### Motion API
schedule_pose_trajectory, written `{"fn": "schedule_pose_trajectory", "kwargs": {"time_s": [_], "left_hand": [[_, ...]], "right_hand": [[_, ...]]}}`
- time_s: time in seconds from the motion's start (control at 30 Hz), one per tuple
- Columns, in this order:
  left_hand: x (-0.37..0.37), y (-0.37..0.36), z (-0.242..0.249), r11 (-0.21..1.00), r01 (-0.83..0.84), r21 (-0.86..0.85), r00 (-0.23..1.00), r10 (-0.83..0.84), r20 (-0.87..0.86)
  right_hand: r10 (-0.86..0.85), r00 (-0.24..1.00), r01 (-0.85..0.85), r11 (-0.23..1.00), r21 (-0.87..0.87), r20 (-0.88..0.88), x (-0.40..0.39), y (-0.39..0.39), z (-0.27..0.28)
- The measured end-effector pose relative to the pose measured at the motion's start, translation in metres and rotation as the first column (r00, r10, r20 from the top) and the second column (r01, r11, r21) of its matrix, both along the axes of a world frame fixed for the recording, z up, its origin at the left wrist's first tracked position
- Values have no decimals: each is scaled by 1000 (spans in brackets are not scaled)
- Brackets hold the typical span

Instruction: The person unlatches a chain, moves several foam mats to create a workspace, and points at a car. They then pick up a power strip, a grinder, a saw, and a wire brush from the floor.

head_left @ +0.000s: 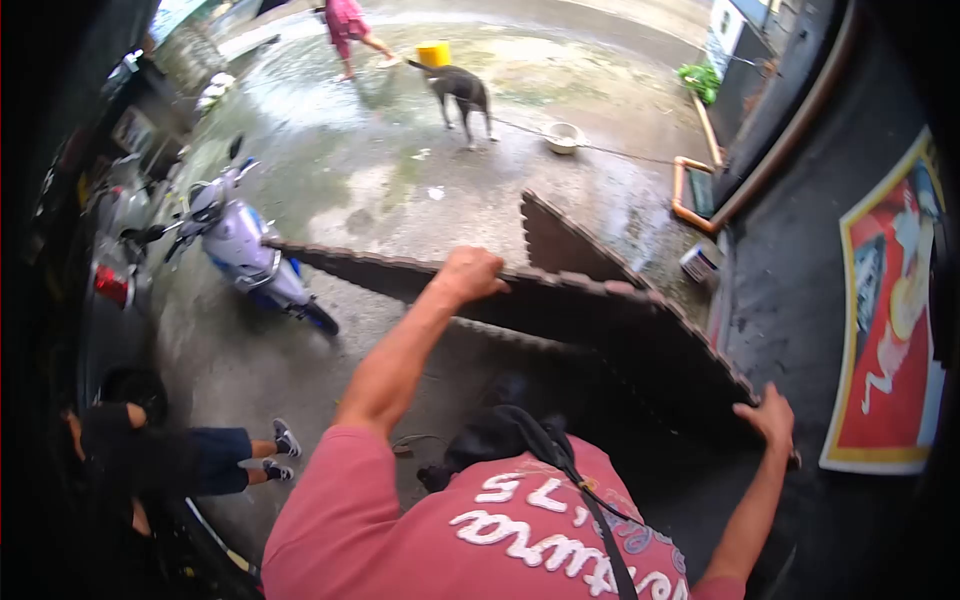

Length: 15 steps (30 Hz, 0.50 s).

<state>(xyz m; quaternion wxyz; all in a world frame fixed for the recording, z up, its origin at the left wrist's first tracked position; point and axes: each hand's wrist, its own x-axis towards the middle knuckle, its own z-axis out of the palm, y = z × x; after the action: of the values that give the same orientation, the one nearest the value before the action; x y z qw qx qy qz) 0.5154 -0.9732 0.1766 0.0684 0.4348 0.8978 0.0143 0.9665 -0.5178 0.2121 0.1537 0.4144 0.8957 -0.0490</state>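
While my left hand [470, 275] clenches the foam mat's [600, 320] upper edge and my right hand [768, 415] grasps its corner, I judge lifting underway; the next move requires an even, steady pull.

We see a wet concrete floor [400, 170] stretching away from us, darker in patches toward the far side. On it stand a pale scooter [240, 245] at left, a yellow bucket [433, 53] far off, and a white bowl [563, 137] right of a dog [460, 92].
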Motion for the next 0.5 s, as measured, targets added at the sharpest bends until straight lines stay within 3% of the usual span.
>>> {"fn": "schedule_pose_trajectory", "kwargs": {"time_s": [0.07, 0.13, 0.2, 0.3, 0.43, 0.5], "left_hand": [[2, 16, -2, 999, -26, -24, 999, 27, 35], [-6, 19, -17, 991, -38, 132, 999, 41, -15], [10, 29, -24, 992, 15, 123, 999, -20, 46], [17, 10, -23, 971, 141, 194, 990, -138, -27], [15, -83, -16, 964, 106, 243, 976, -54, -213], [3, -126, -19, 974, -62, 220, 964, 115, -238]], "right_hand": [[117, 970, -127, 991, -34, -213, -28, -9, -4], [244, 898, -272, 962, -26, -366, -75, -32, 1], [290, 814, -329, 944, 12, -504, -121, -43, -8], [221, 830, -309, 946, -92, -512, -168, -51, -28], [345, 809, -379, 925, 26, -476, -184, -73, -47], [290, 882, -313, 950, -2, -372, -187, -68, -53]]}}
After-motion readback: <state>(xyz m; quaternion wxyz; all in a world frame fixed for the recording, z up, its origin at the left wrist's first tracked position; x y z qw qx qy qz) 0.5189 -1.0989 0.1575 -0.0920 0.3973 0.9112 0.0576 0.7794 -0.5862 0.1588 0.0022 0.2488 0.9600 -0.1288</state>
